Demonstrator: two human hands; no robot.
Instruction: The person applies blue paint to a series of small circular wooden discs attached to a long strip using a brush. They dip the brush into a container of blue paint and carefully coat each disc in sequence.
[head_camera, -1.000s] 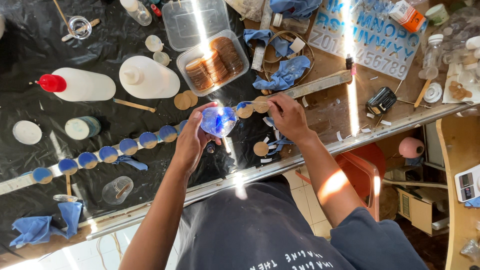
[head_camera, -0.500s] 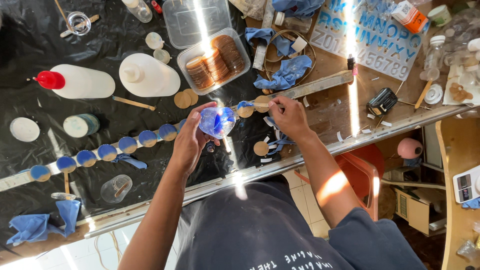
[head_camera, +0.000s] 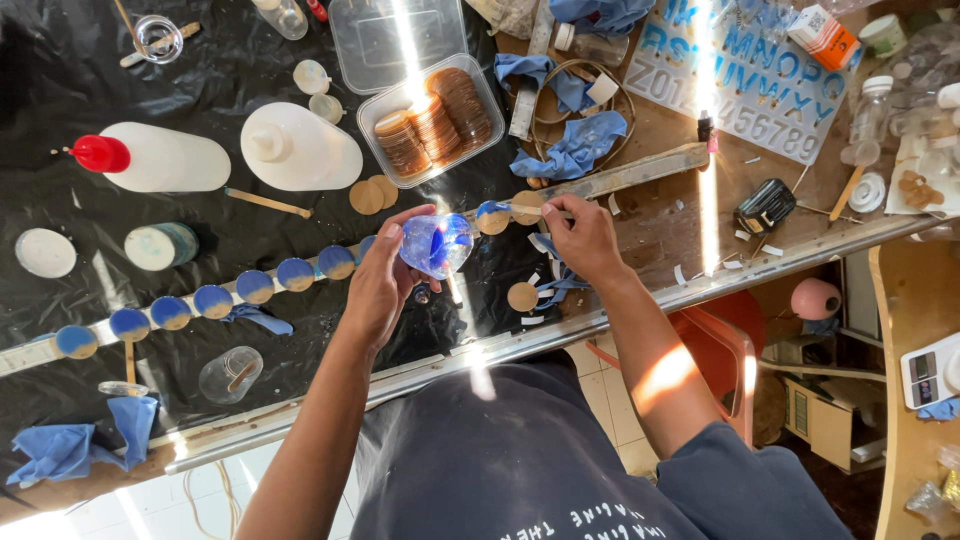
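Fingers of the left hand curl round a small clear plastic cup smeared with blue, gripping its thin wall and tilting it over the black sheet. It looks light and springy, likely to buckle under a hard squeeze and slippery where wet, so a gentle side hold seems wise. Just beyond, the right hand pinches a thin wooden stick whose tip meets a blue-coated wooden disc on the long rail. Farther off sits a tub of bare discs
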